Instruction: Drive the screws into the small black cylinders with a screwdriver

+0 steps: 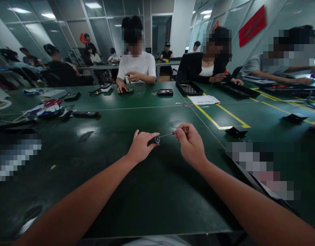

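Fingers of left hand wrap screwdriver handle; right hand fingers pinch its thin shaft, above green bench.

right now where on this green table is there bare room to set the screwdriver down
Bare green table lies between the forearms, below the left hand and right hand holding the screwdriver. Another free patch runs beyond the hands up to the seam line. Crowded: tools and cables far left, black tray and paper beyond the yellow tape.
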Available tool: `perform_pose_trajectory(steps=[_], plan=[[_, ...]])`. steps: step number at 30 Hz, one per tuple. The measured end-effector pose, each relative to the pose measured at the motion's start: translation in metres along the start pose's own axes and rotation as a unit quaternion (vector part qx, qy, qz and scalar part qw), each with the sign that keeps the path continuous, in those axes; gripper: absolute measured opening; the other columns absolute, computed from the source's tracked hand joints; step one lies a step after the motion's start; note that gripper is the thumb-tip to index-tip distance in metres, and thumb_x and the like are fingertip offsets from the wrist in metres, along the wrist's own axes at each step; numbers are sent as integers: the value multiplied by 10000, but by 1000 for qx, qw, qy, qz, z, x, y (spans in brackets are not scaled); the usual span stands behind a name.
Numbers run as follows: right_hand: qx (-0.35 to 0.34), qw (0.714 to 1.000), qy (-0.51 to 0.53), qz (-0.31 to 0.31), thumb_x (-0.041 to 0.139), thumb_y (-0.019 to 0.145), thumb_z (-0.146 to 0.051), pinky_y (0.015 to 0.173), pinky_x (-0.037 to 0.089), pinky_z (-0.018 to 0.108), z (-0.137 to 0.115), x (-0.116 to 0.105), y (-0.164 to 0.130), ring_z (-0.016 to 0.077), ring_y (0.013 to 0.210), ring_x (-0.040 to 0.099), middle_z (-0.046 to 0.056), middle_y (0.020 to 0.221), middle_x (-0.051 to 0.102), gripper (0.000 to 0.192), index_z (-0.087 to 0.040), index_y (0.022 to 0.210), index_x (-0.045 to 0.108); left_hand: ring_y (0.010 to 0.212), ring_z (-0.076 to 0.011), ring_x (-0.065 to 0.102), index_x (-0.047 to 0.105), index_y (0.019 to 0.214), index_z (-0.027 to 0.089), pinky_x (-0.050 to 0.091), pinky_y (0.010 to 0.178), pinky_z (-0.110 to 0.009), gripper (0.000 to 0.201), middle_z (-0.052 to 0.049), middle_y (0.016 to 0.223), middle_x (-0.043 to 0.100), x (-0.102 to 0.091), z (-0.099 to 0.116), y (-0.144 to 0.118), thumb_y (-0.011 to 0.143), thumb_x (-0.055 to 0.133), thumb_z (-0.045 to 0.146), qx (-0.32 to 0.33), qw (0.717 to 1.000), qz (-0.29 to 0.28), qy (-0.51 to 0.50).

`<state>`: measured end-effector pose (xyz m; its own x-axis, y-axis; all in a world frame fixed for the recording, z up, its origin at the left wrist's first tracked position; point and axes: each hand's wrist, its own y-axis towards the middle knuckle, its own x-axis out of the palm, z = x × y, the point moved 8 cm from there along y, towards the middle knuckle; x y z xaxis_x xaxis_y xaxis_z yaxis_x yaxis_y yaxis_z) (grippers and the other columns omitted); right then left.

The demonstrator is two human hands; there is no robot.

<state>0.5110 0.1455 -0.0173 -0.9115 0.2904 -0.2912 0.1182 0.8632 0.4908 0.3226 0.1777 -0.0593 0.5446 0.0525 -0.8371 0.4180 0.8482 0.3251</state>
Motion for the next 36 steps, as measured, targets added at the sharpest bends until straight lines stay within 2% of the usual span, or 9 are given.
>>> perform_pose_trajectory(steps=[11, 17, 23, 36], plan=[[23, 999, -48, 6, 505, 976, -380, 683, 447, 351, 6, 1, 3, 200, 726, 612, 35, 813, 668, 167, -233, 929, 568, 1122, -262, 587, 605, 1322, 319, 209, 1196, -640, 404, -27, 1123, 694, 3, -10, 1, 929, 651, 401, -27, 1000, 0, -16], [15, 998, -52, 18, 494, 982, -375, 692, 458, 353, 4, -3, 3, 200, 735, 618, 35, 827, 666, 163, -234, 938, 562, 1090, -251, 584, 602, 1325, 313, 219, 1191, -628, 408, -22, 1083, 694, 3, -8, 2, 930, 652, 400, -20, 1000, -2, -9], [-17, 998, -60, -28, 508, 975, -352, 677, 448, 340, -4, 6, 1, 190, 710, 618, 27, 816, 681, 125, -239, 952, 555, 1122, -263, 578, 603, 1323, 319, 216, 1187, -640, 403, -36, 1109, 690, 4, -3, 2, 931, 648, 398, -10, 1000, -14, 10], [2, 996, -83, 11, 501, 966, -344, 694, 444, 360, -5, -3, 4, 216, 727, 629, 38, 807, 677, 121, -242, 918, 544, 1093, -262, 581, 601, 1330, 317, 221, 1184, -641, 421, -24, 1078, 691, 4, -10, 1, 927, 650, 427, -21, 1000, -5, -4]])
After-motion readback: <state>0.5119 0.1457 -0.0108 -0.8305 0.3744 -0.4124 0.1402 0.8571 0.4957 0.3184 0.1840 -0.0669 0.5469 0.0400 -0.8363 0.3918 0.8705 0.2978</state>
